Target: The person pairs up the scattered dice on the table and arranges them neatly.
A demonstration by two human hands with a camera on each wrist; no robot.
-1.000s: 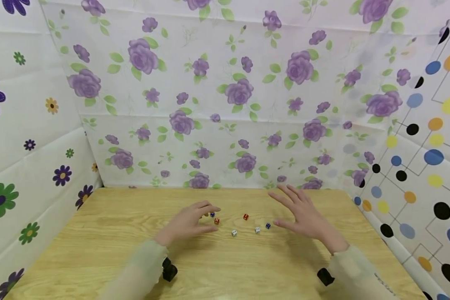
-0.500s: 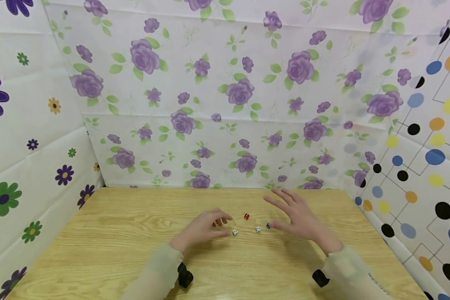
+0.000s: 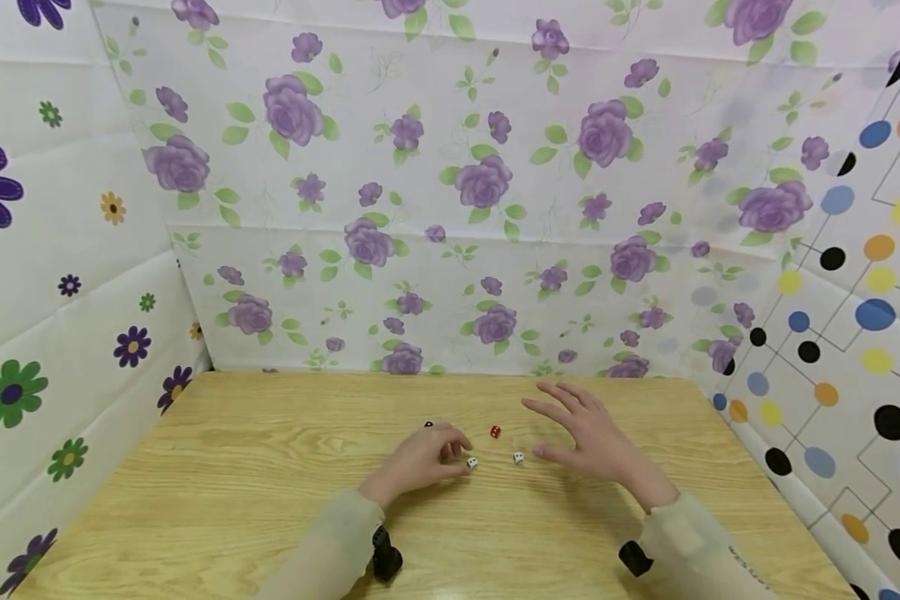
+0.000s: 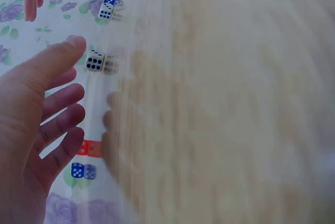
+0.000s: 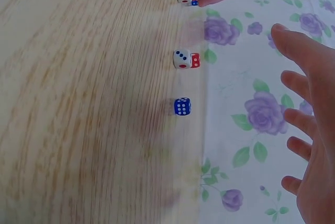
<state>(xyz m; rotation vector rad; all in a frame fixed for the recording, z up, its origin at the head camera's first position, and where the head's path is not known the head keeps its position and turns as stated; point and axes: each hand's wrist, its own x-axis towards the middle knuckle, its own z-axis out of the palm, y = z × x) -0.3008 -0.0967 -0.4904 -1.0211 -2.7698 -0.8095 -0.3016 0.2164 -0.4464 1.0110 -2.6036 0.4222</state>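
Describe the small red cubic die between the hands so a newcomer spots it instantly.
On the pale wooden table, look between the left hand and right hand. The red die sits farther back than two white cubic dice, its red faces setting it apart.

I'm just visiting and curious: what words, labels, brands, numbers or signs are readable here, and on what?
No readable words, brands or numerals.
Right sleeve: dark lettering, too small and blurred to read.
White die by the left hand: six dark dots on one face.
Nearer blue die in the right wrist view: six white dots on one face.
Other dice: dots, not all clear enough to count.
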